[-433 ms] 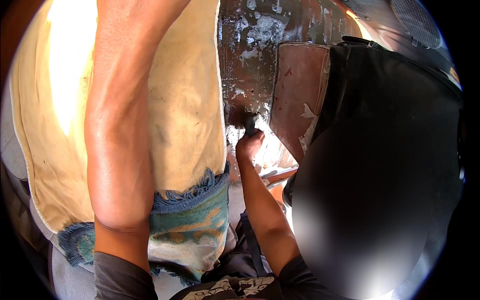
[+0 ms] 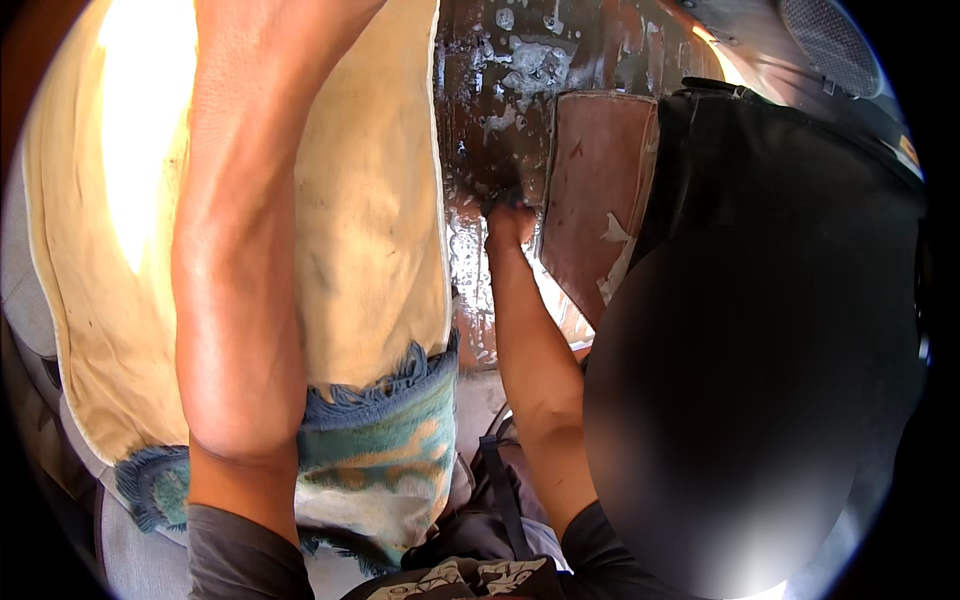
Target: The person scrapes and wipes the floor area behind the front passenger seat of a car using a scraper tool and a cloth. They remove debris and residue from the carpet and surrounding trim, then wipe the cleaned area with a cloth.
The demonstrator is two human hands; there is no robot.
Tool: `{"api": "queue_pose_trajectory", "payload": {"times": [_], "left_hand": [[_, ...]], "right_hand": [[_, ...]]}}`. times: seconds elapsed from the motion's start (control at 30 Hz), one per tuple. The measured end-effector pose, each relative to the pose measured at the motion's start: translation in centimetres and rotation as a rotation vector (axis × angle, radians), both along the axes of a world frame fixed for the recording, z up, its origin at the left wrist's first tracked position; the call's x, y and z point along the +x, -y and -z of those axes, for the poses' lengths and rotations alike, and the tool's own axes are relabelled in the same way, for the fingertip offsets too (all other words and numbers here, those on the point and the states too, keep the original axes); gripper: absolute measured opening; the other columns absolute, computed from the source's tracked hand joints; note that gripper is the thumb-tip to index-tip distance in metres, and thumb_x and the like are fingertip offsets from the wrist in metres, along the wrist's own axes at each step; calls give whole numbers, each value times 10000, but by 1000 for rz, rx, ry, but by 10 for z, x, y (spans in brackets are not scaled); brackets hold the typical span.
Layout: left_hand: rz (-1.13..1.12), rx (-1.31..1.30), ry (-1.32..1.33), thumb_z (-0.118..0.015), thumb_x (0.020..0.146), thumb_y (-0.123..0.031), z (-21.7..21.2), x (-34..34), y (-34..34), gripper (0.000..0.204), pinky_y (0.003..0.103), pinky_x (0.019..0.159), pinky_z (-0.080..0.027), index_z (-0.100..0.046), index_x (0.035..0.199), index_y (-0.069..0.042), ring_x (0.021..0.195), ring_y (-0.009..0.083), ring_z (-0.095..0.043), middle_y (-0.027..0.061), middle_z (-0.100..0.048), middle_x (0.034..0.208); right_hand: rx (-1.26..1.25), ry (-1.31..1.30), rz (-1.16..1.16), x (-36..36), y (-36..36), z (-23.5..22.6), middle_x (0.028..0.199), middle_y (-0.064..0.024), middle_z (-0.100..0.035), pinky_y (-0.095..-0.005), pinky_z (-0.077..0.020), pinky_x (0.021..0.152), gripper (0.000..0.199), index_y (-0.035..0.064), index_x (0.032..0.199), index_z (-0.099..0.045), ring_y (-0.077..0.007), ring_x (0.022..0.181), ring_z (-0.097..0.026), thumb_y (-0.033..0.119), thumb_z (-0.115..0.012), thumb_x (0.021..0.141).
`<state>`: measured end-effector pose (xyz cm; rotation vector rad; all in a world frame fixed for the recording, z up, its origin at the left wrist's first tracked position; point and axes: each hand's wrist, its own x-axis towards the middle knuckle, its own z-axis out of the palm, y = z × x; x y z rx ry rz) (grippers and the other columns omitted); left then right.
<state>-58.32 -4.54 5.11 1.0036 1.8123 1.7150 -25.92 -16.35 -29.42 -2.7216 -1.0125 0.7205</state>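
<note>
My right hand [image 2: 513, 223] is closed around a small dark brush-like tool [image 2: 497, 203], whose far end is dark and blurred. It is low over a wet brown floor panel [image 2: 490, 150], beside the left edge of a worn reddish-brown flap [image 2: 600, 175]. Whitish foam patches [image 2: 537, 65] and splashes lie on the panel. Bright glare covers the wet part nearer me. My left forearm [image 2: 240, 300] stretches forward over a yellow cloth-covered seat [image 2: 370, 220]; the left hand itself lies beyond the top edge.
A fringed blue-green towel [image 2: 385, 450] covers the seat's near end. To the right stands a large black covered seat or bag [image 2: 780, 170], partly behind a blurred oval. A speaker grille [image 2: 830, 45] sits at the far right. A dark strap [image 2: 503, 495] lies near my lap.
My right hand has moved farther away across the wet panel with the tool, its arm straighter. My left arm has barely moved.
</note>
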Motion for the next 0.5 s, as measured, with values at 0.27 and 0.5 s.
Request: {"api": "queue_pose_trajectory", "payload": {"times": [0.27, 0.5], "left_hand": [[-65, -82, -13, -630, 954, -207, -6, 1, 4, 403, 255, 462, -245, -512, 583, -102, 527, 12, -332, -98, -428, 570], [19, 56, 23, -631, 950, -190, 1, -9, 6, 401, 264, 463, -256, -517, 580, -85, 534, 15, -334, -92, -432, 566]], "right_hand": [[463, 38, -610, -55, -99, -55, 1093, -175, -665, -454, -495, 885, 291, 32, 1022, -650, -387, 1019, -619, 35, -650, 732], [315, 260, -1007, -46, -150, -48, 1126, -164, -635, -439, -492, 917, 253, 47, 1041, -626, -379, 1078, -570, 10, -625, 790]]}}
